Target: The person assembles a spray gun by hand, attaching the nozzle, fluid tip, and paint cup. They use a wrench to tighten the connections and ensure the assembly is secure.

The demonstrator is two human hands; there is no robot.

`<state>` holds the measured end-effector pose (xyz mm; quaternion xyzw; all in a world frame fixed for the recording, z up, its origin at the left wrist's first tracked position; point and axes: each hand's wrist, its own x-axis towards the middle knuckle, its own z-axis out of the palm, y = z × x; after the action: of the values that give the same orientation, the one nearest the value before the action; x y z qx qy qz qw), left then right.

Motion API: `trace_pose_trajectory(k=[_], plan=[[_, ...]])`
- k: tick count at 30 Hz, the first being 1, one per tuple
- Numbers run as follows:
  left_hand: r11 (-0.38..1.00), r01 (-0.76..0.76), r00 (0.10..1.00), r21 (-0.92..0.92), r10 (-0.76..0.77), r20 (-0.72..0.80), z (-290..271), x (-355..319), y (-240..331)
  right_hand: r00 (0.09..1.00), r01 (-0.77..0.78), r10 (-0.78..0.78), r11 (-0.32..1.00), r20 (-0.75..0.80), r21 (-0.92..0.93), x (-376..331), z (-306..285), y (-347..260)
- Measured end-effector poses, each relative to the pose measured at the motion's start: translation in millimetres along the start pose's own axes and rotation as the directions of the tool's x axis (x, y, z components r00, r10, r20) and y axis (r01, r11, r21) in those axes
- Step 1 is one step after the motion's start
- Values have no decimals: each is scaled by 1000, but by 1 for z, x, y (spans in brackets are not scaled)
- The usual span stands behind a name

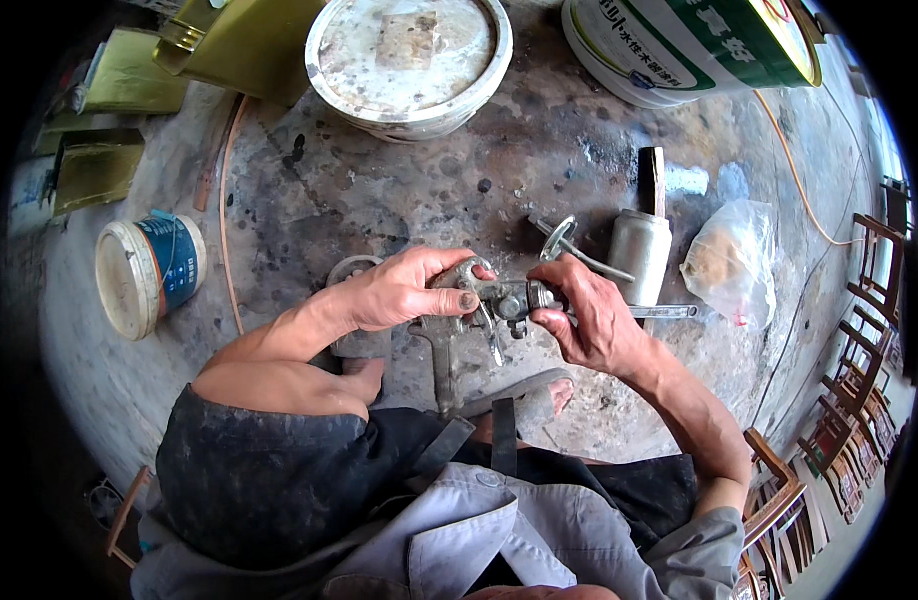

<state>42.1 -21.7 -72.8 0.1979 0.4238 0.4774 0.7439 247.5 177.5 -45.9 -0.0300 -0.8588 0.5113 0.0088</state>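
Observation:
A worn metal spray gun (441, 345) is held in front of my body, its handle pointing down between my feet. My left hand (399, 290) is closed round its upper body, with the thumb pressed on the near side. The thumb and fingers of my right hand (597, 315) pinch the round nozzle end (539, 296) of the same gun. Just beyond that hand, a metal cup lid with a bent tube (561, 240) leans by a silver cup (641, 250). A wrench (669, 312) lies on the floor, partly hidden by my right hand.
A stained white bucket (409, 50) stands ahead, with a green and white paint bucket (679, 50) to its right. A small pail (151, 270) lies tilted at left, near an orange hose (231, 200). A plastic bag (731, 262) sits right of the cup. Wooden chair frames (854, 390) line the right side.

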Motion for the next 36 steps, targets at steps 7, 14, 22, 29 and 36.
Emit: trace_pose_trajectory(k=[7, 14, 22, 29, 36], plan=[[709, -160, 959, 687, 278, -63, -1, 1, 4, 776, -627, 615, 731, 139, 270, 18, 6, -7], [996, 43, 998, 77, -39, -53, -4, 2, 2, 1000, -22, 22, 999, -9, 36, 3, 6, 2], [939, 2, 993, 343, 40, -115, 1, -1, 5, 919, -363, 390, 891, -50, 272, 7, 21, -11], [689, -179, 945, 703, 320, -72, 3, 2, 9, 836, -541, 544, 794, 73, 276, 18, 8, -11], [978, 136, 990, -155, -127, 65, -3, 2, -1, 978, 204, -206, 973, -11, -111, -8, 11, 6]])
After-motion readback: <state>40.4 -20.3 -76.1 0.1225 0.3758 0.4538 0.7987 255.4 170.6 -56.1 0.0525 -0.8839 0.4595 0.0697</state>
